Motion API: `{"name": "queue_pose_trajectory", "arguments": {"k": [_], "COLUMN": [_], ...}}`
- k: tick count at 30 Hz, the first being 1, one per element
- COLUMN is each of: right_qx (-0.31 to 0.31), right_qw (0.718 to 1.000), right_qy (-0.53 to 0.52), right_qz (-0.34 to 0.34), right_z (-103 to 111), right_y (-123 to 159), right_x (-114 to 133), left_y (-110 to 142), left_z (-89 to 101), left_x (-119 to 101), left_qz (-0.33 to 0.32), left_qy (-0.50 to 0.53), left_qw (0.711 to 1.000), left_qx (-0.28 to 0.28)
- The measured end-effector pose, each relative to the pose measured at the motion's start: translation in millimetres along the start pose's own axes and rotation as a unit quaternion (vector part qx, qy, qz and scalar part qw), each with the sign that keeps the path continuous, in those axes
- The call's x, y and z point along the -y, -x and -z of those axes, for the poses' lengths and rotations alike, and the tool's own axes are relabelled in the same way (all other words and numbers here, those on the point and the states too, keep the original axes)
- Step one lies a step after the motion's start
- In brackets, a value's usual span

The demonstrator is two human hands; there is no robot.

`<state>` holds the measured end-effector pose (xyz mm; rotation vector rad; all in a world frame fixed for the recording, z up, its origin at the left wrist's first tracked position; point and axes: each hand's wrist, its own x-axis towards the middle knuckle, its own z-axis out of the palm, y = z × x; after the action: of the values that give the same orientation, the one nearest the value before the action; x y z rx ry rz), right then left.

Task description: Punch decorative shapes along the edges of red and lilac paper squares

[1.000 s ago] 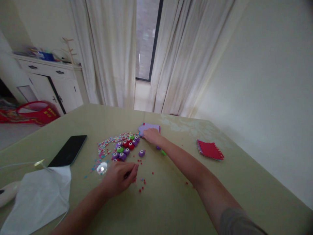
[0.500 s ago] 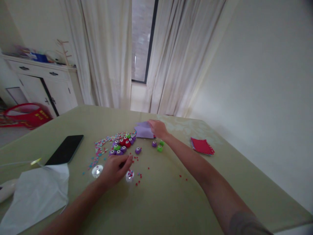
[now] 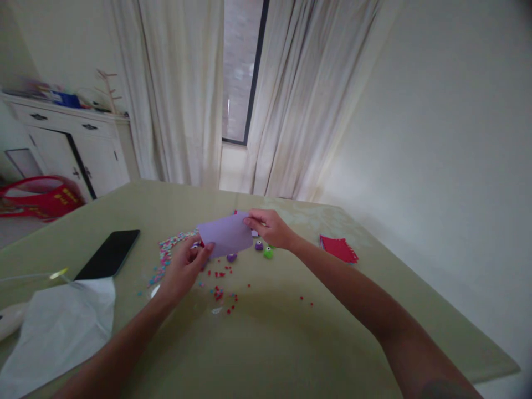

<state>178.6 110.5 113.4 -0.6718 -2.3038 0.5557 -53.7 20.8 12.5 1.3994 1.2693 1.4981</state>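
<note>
A purple sheet of paper (image 3: 228,235) is stretched between my two hands, raised over the table. My left hand (image 3: 186,266) pinches its lower left edge, and my right hand (image 3: 272,226) grips the upper right corner between thumb and fingers. Behind and below the sheet sit small eyed pieces, most of them hidden; a purple one (image 3: 259,245) and a green one (image 3: 268,252) show to its right. Tiny red bits (image 3: 218,293) lie scattered in front. Pastel confetti-like bits (image 3: 166,252) spread beyond my left hand.
A dark phone (image 3: 108,255) lies at the left, behind a white sheet (image 3: 62,327) with a thin cable. Red square pieces (image 3: 338,249) are stacked at the right. Curtains and a wall stand beyond the green tabletop (image 3: 266,343).
My right hand has lifted the purple paper and brought it nearer. My left hand has moved up and taken its left edge. The paper now covers most of the eyed pieces.
</note>
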Motion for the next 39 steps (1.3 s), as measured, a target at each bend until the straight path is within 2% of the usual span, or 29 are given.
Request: {"name": "queue_pose_trajectory", "arguments": {"k": [5, 10, 14, 17, 19, 21, 24, 27, 32, 39], "right_qx": [-0.044, -0.089, -0.139, -0.150, -0.136, -0.110, -0.018, 0.053, 0.077, 0.066], "right_qw": [0.998, 0.995, 0.986, 0.977, 0.984, 0.990, 0.993, 0.982, 0.981, 0.991], "right_qy": [0.009, 0.017, -0.065, -0.120, -0.059, 0.044, 0.115, 0.181, 0.176, 0.115], "right_qz": [-0.033, -0.045, -0.072, -0.097, -0.101, -0.081, -0.029, -0.001, -0.009, -0.017], "right_z": [-14, -31, -51, -74, -91, -108, -124, -128, -123, -127], "right_y": [7, 1, -4, 8, 23, 40, 56, 58, 55, 57], "right_x": [3, -8, -27, -46, -55, -59, -59, -58, -61, -67], "left_y": [-5, -10, -11, -11, -10, -9, -6, -3, -2, 5], "left_z": [13.1, 18.7, 21.6, 23.0, 23.0, 21.9, 19.0, 14.3, 4.2, 4.7], "left_x": [-7, -1, 3, 0, -4, -8, -11, -11, -6, 2], "left_qz": [-0.004, -0.018, -0.008, 0.011, 0.030, 0.058, 0.096, 0.121, 0.177, 0.180], "left_qy": [-0.030, -0.056, -0.061, -0.078, -0.076, -0.031, 0.027, 0.044, 0.043, 0.019], "left_qw": [0.999, 0.998, 0.998, 0.996, 0.993, 0.992, 0.988, 0.984, 0.977, 0.974], "left_qx": [-0.014, -0.029, -0.020, -0.052, -0.091, -0.111, -0.114, -0.127, -0.113, -0.133]}}
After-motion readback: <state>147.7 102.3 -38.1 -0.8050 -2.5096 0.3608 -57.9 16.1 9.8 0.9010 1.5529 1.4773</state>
